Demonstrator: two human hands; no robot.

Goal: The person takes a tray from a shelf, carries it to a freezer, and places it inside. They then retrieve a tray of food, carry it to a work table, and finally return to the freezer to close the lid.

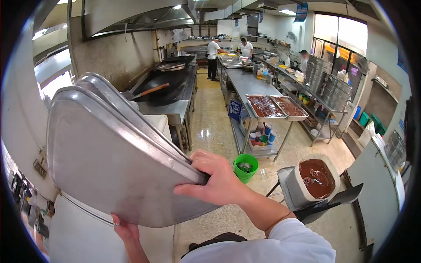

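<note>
Held up close before the head camera, a stack of metal trays (114, 162) tilts steeply, its undersides facing the viewer. The right hand (217, 177) clamps the stack's right edge, fingers curled over the rims and thumb beneath. The left hand (125, 228) supports the bottom edge from below; only a few of its fingers show, pressed against the lowest tray, with a ring on one.

Below and right of the hands, a white tub of dark brown sauce (316, 179) sits on a small stand, with a black spatula (335, 202) lying just beside it. A green bucket (245, 167) stands on the tiled floor (210, 127) near the stainless steel table (250, 83). On that table's near end rest two shallow trays of reddish-brown food (276, 106), side by side and touching. Left of the aisle, a black wok (160, 83) with a wooden handle sits on the cooking range. Far down the kitchen, people in white shirts (213, 50) stand at the counters.
</note>
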